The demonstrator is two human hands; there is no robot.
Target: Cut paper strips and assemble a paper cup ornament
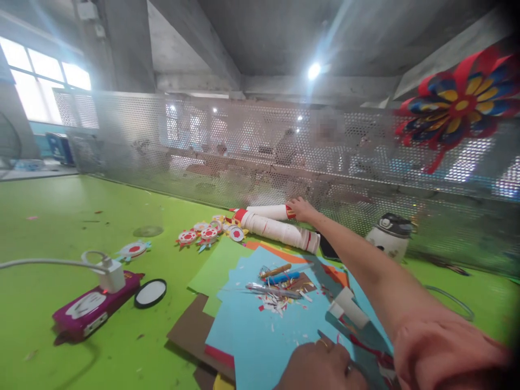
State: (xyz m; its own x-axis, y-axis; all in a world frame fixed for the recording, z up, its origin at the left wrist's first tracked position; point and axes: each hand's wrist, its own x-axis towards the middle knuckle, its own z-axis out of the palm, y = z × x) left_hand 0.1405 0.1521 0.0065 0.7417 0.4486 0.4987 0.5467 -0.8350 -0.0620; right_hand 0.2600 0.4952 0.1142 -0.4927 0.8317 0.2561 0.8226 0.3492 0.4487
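Note:
My right hand reaches far across the green table and grips the red-rimmed end of a stack of white paper cups lying on its side. A longer cup stack lies just in front of it. At the bottom edge, my left hand, with a ring on one finger, rests back-up on a blue paper sheet. Its fingertips are hidden behind my right arm. Cut cup pieces lie beside it.
Pens, a blade and paper scraps lie on stacked coloured sheets. Paper flowers sit at centre. At left are a magenta power strip with a white charger and a round black-rimmed disc. A white jar stands by the mesh screen, which carries a paper pinwheel.

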